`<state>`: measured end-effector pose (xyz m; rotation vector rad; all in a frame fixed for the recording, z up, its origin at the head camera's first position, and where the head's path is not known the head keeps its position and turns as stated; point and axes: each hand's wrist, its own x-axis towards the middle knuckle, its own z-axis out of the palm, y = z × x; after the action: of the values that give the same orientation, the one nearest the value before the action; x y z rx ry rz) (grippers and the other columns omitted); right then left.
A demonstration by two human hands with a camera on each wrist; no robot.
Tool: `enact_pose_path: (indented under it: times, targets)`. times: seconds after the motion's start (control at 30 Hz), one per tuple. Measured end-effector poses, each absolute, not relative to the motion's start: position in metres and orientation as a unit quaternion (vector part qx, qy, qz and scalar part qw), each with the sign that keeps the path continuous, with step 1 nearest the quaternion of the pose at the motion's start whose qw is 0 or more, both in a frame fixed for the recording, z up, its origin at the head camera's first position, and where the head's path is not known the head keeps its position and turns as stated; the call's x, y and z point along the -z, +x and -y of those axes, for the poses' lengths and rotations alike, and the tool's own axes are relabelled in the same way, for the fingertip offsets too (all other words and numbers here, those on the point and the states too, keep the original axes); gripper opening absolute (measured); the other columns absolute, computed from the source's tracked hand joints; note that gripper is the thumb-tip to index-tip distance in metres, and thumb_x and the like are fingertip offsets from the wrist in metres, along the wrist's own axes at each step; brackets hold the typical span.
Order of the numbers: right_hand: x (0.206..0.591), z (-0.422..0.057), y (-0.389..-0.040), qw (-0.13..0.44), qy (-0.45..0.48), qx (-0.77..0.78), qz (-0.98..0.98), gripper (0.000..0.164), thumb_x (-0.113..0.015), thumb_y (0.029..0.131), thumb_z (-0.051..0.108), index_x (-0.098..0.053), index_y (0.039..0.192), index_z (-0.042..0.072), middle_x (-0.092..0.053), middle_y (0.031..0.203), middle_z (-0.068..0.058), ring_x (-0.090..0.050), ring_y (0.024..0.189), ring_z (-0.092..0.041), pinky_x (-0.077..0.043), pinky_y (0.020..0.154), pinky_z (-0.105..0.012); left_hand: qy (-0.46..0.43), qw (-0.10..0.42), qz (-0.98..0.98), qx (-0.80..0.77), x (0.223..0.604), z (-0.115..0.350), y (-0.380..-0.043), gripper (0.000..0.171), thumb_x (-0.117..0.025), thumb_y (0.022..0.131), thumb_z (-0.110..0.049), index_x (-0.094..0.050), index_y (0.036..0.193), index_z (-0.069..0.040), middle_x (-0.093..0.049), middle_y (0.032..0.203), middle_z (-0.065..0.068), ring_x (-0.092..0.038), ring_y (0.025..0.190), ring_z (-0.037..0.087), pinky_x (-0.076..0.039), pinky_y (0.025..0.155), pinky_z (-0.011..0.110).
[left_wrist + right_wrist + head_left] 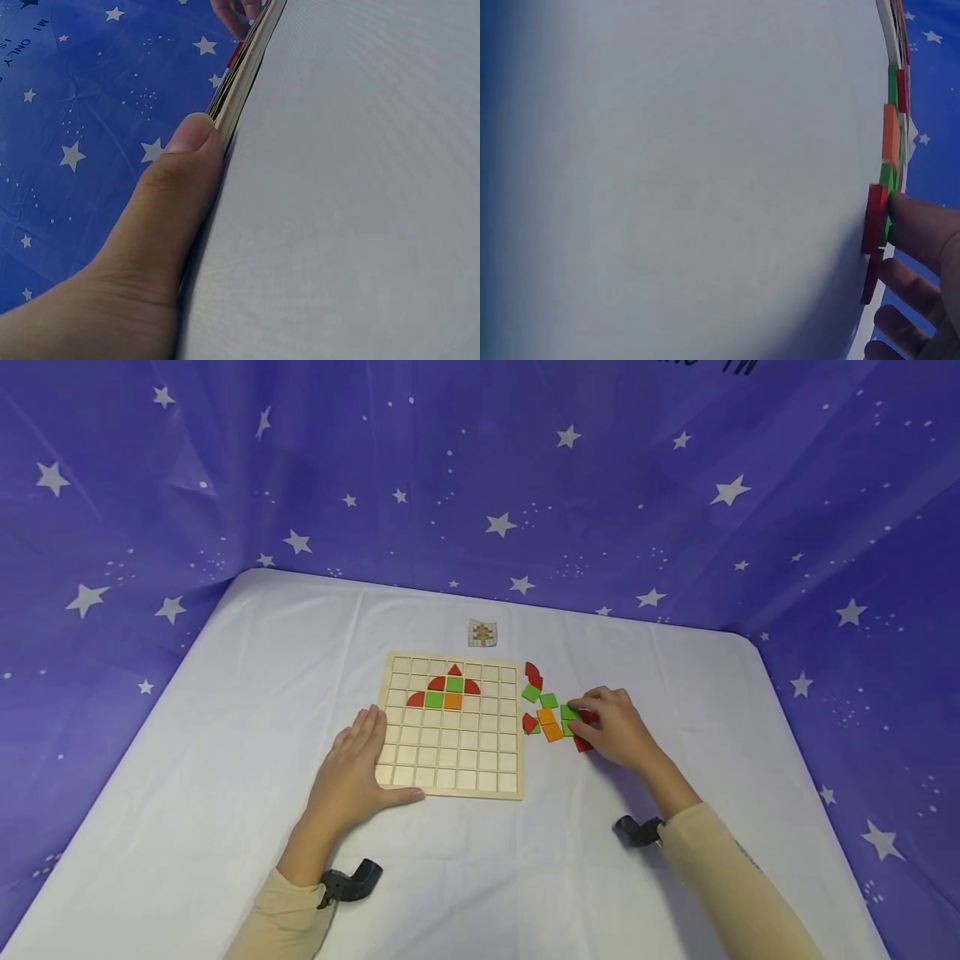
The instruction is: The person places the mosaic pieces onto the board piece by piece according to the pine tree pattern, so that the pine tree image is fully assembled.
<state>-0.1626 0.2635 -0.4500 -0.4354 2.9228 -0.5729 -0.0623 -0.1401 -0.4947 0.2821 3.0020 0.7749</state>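
Note:
My left hand [352, 777] lies at the near left corner of a wooden grid board [457, 792], its fingers stretched along the left side. The left thumb [169, 180] presses against the board's near edge. Red, green and orange tiles sit in the upper cells, with a red triangle [454, 670] at the top. To the right of the board, my right hand [618, 727] bends over loose tiles. Thumb and forefinger tips pinch a green square tile [569, 712] at its sides. Red tiles [873, 219] lie beside it, partly under this hand.
Loose orange tiles [550, 725], a green tile [531, 693] and red pieces [533, 674] lie by the board's right edge. Behind the board is a small picture card [483, 632] with a tree pattern. White cloth [300, 643] covers the table, and a starry purple curtain [450, 468] surrounds it.

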Motion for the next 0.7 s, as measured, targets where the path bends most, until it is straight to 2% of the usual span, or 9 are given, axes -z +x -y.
enact_pose_path:
  times: [0.13, 0.37, 0.53, 0.7]
  targets:
    - [0.453, -0.269, -0.164, 0.069, -0.139, 0.203, -0.967, 0.035, -0.073, 0.090, 0.032, -0.069, 0.119, 0.013, -0.063, 0.121, -0.009, -0.046, 0.118, -0.032, -0.044, 0.101, -0.052, 0.091, 0.013, -0.964, -0.248, 0.495, 0.140, -0.063, 0.141, -0.066, 0.059, -0.089, -0.015, 0.158, -0.001, -0.012, 0.167, 0.015, -0.010, 0.156, 0.031, -0.016, 0.125, 0.051]
    - [0.453, -0.271, -0.170, 0.066, -0.153, 0.210, -0.964, 0.036, -0.071, 0.092, 0.028, -0.069, 0.126, 0.014, -0.064, 0.118, -0.008, -0.047, 0.118, -0.033, -0.043, 0.101, -0.052, 0.089, 0.017, -0.965, -0.246, 0.494, 0.140, -0.062, 0.141, -0.066, 0.059, -0.088, -0.015, 0.158, -0.001, -0.012, 0.167, 0.015, -0.010, 0.156, 0.032, -0.015, 0.125, 0.051]
    - [0.454, -0.271, -0.174, 0.064, -0.147, 0.225, -0.961, 0.030, -0.071, 0.092, 0.023, -0.072, 0.120, 0.013, -0.065, 0.113, -0.008, -0.047, 0.114, -0.032, -0.044, 0.095, -0.048, 0.090, 0.015, -0.965, -0.248, 0.493, 0.140, -0.062, 0.139, -0.068, 0.060, -0.086, -0.016, 0.158, 0.000, -0.013, 0.167, 0.015, -0.011, 0.156, 0.032, -0.016, 0.125, 0.051]
    - [0.453, -0.269, -0.177, 0.072, -0.136, 0.247, -0.957, 0.026, -0.073, 0.091, 0.021, -0.071, 0.116, 0.012, -0.066, 0.116, -0.008, -0.047, 0.112, -0.029, -0.043, 0.096, -0.046, 0.089, 0.015, -0.965, -0.248, 0.493, 0.140, -0.062, 0.140, -0.068, 0.060, -0.086, -0.017, 0.157, 0.000, -0.013, 0.167, 0.015, -0.011, 0.156, 0.032, -0.016, 0.125, 0.051]
